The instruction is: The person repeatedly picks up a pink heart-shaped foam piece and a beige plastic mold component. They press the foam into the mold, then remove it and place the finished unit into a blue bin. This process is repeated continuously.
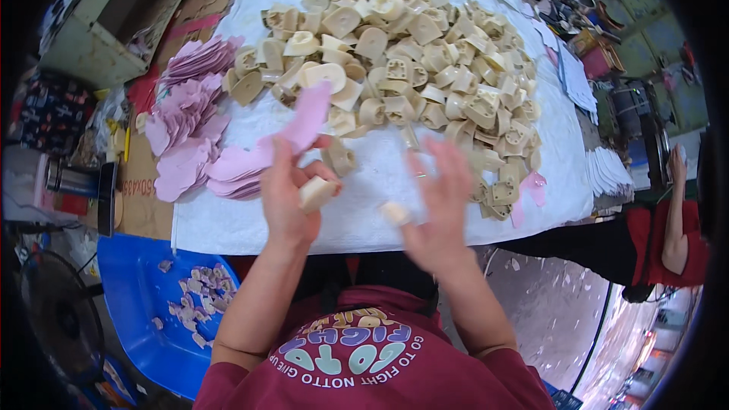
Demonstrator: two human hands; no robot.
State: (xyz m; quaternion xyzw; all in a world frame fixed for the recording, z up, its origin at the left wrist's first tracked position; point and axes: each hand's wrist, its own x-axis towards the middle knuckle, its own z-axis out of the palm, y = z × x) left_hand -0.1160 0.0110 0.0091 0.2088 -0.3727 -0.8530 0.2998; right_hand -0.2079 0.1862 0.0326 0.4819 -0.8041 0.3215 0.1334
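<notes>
Left hand (pixel 292 190) pinches a long pink piece (pixel 313 110); right hand (pixel 440 205) is blurry, fingers spread.
The white cloth (pixel 361 216) ends near the tummy, with open room between the hands. The pink piece, nearer the left hand, points away and a bit right, toward the cream block heap (pixel 399 70).

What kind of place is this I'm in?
Most likely a small workshop or factory: a heap of beige shaped pieces on a cloth-covered worktable, stacks of pink cut sheets beside it, and a blue tub with small scrap-like bits.
</notes>
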